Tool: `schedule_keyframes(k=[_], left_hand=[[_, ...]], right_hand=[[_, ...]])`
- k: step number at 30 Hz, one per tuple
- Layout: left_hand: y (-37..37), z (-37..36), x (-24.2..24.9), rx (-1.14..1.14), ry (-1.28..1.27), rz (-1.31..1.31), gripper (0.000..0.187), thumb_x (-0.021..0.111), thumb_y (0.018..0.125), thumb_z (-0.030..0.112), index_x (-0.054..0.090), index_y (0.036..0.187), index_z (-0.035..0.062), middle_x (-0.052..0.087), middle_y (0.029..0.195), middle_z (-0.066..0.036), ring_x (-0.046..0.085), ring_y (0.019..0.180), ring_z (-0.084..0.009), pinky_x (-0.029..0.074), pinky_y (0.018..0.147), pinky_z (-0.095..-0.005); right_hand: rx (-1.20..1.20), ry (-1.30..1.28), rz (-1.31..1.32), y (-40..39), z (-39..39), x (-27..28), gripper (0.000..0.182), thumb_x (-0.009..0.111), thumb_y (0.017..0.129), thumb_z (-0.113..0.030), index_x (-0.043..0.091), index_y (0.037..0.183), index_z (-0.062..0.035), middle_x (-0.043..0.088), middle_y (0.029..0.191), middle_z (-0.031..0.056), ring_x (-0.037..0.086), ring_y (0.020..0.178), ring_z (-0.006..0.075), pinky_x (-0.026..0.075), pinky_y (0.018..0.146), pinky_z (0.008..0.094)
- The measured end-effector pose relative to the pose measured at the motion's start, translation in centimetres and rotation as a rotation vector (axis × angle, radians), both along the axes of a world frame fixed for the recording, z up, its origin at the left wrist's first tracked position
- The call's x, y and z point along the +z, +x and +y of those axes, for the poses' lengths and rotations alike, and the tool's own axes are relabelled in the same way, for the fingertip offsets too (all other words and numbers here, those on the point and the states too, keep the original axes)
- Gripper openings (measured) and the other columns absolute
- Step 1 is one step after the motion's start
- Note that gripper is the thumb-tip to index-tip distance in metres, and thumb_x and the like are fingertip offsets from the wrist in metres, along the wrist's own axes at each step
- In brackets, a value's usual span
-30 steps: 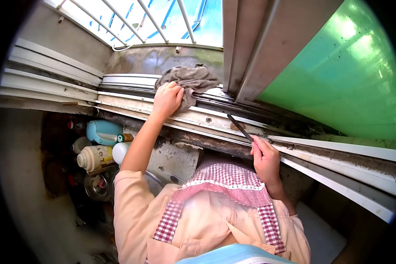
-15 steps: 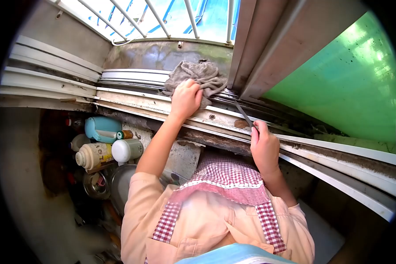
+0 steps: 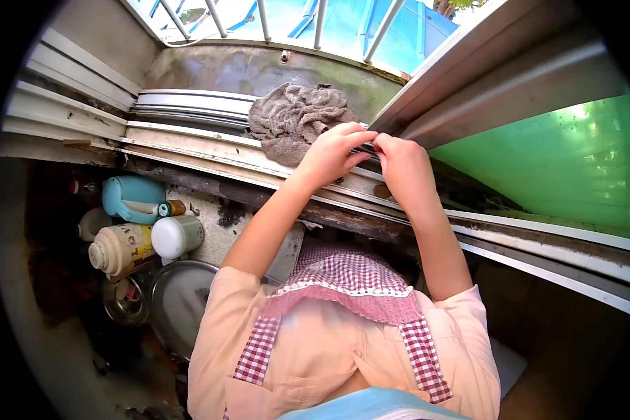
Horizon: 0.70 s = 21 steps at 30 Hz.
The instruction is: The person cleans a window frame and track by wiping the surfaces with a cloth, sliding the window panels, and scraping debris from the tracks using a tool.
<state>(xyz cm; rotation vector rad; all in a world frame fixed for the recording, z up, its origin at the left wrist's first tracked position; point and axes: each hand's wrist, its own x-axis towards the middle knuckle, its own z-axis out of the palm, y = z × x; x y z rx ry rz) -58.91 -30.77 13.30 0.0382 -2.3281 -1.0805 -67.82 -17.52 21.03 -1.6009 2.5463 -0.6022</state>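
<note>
A crumpled grey-brown cloth (image 3: 297, 119) lies across the window track (image 3: 210, 143), just beyond my left hand. My left hand (image 3: 332, 155) reaches right, its fingers and thumb closing around a thin dark strip-like tool (image 3: 365, 148) above the track. Against those fingertips, my right hand (image 3: 406, 171) pinches the same tool. Most of the tool is hidden by my fingers, so its exact kind does not show.
A metal window frame (image 3: 483, 63) and green pane (image 3: 553, 168) rise at the right. White bars (image 3: 320, 24) stand beyond the sill. Down left are a light-blue container (image 3: 129, 196), a cream bottle (image 3: 122, 248), a white-lidded jar (image 3: 177, 236) and a metal tray (image 3: 182, 301).
My left hand has let go of the cloth and moved right to the tool. My right hand has moved up and away from me with it. The cloth stays on the track.
</note>
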Motion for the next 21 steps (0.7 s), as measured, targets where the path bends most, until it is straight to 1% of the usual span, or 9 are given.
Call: schedule_keyframes(k=[2, 5, 6, 7, 9, 12, 15, 18, 21], left_hand=[[-0.9, -0.6, -0.5, 0.024, -0.005, -0.026, 0.019, 0.069, 0.073, 0.009, 0.062, 0.089, 0.0023, 0.059, 0.086, -0.011, 0.059, 0.083, -0.0311, 0.049, 0.072, -0.0369], [-1.2, -1.4, -0.5, 0.131, 0.106, -0.058, 0.013, 0.068, 0.073, 0.011, 0.061, 0.077, 0.0016, 0.058, 0.075, -0.013, 0.059, 0.071, -0.0322, 0.049, 0.064, -0.0386], [-1.1, -1.9, -1.2, 0.148, 0.140, -0.096, 0.012, 0.068, 0.076, 0.008, 0.064, 0.083, 0.0006, 0.061, 0.074, -0.011, 0.061, 0.065, -0.0239, 0.049, 0.061, -0.0321], [-1.0, -2.3, -1.3, 0.137, 0.246, -0.158, 0.011, 0.068, 0.077, 0.008, 0.064, 0.084, 0.0001, 0.063, 0.073, -0.010, 0.061, 0.064, -0.0194, 0.049, 0.061, -0.0302], [-0.9, -3.2, -1.8, 0.114, 0.375, -0.254, 0.011, 0.068, 0.079, 0.007, 0.063, 0.084, -0.0010, 0.066, 0.071, -0.005, 0.061, 0.066, -0.0094, 0.049, 0.062, -0.0250], [-1.0, -3.8, -1.4, 0.119, 0.561, -0.311, 0.026, 0.069, 0.080, 0.007, 0.066, 0.105, -0.0002, 0.068, 0.081, -0.005, 0.062, 0.070, -0.0092, 0.050, 0.065, -0.0231], [-1.2, -3.5, -1.0, 0.116, 0.933, -0.357, 0.033, 0.070, 0.081, 0.011, 0.065, 0.113, 0.0017, 0.068, 0.086, -0.005, 0.062, 0.072, -0.0086, 0.050, 0.064, -0.0222], [-1.2, -3.7, 0.6, 0.211, 0.911, -0.374, 0.026, 0.072, 0.080, 0.013, 0.069, 0.102, 0.0002, 0.068, 0.082, -0.005, 0.060, 0.068, -0.0070, 0.049, 0.059, -0.0220], [-0.8, -5.2, 0.3, 0.076, 0.770, -0.373, 0.018, 0.072, 0.077, 0.007, 0.070, 0.093, -0.0001, 0.068, 0.081, -0.003, 0.061, 0.071, -0.0080, 0.049, 0.065, -0.0229]], right_hand=[[0.027, 0.053, -0.004, -0.1, -1.2, -0.2, 0.007, 0.056, 0.084, -0.005, 0.054, 0.090, -0.0024, 0.063, 0.083, 0.0172, 0.062, 0.077, 0.0385, 0.050, 0.067, 0.0454], [-0.044, -0.218, -0.249, 0.8, -1.4, 2.1, 0.027, 0.064, 0.082, -0.006, 0.056, 0.107, -0.0031, 0.064, 0.092, 0.0167, 0.065, 0.074, 0.0296, 0.052, 0.066, 0.0387], [-0.080, -0.308, -0.360, 1.2, -1.0, 2.6, 0.031, 0.065, 0.082, -0.007, 0.056, 0.111, -0.0033, 0.063, 0.094, 0.0164, 0.066, 0.074, 0.0272, 0.053, 0.066, 0.0370], [-0.074, -0.360, -0.291, 1.5, -0.2, 2.8, 0.037, 0.066, 0.082, -0.005, 0.055, 0.117, -0.0038, 0.064, 0.094, 0.0141, 0.066, 0.073, 0.0211, 0.053, 0.067, 0.0318], [-0.097, -0.412, -0.279, 2.1, 1.9, 2.7, 0.037, 0.066, 0.082, -0.003, 0.055, 0.117, -0.0039, 0.064, 0.094, 0.0130, 0.065, 0.073, 0.0208, 0.053, 0.067, 0.0311], [-0.126, -0.420, -0.294, 2.8, 5.3, 1.5, 0.036, 0.065, 0.082, -0.001, 0.056, 0.117, -0.0044, 0.065, 0.095, 0.0119, 0.065, 0.073, 0.0210, 0.053, 0.068, 0.0303], [-0.148, -0.360, -0.338, 3.8, 8.1, 0.0, 0.036, 0.065, 0.082, -0.001, 0.056, 0.117, -0.0044, 0.065, 0.095, 0.0124, 0.066, 0.075, 0.0225, 0.053, 0.069, 0.0310], [-0.151, -0.285, -0.415, 4.6, 9.9, -1.1, 0.036, 0.065, 0.082, -0.002, 0.056, 0.117, -0.0043, 0.066, 0.095, 0.0129, 0.067, 0.077, 0.0243, 0.052, 0.068, 0.0320], [-0.143, -0.288, -0.466, 4.6, 10.7, -1.7, 0.036, 0.065, 0.082, -0.002, 0.056, 0.116, -0.0040, 0.065, 0.095, 0.0130, 0.066, 0.077, 0.0250, 0.052, 0.068, 0.0325]])
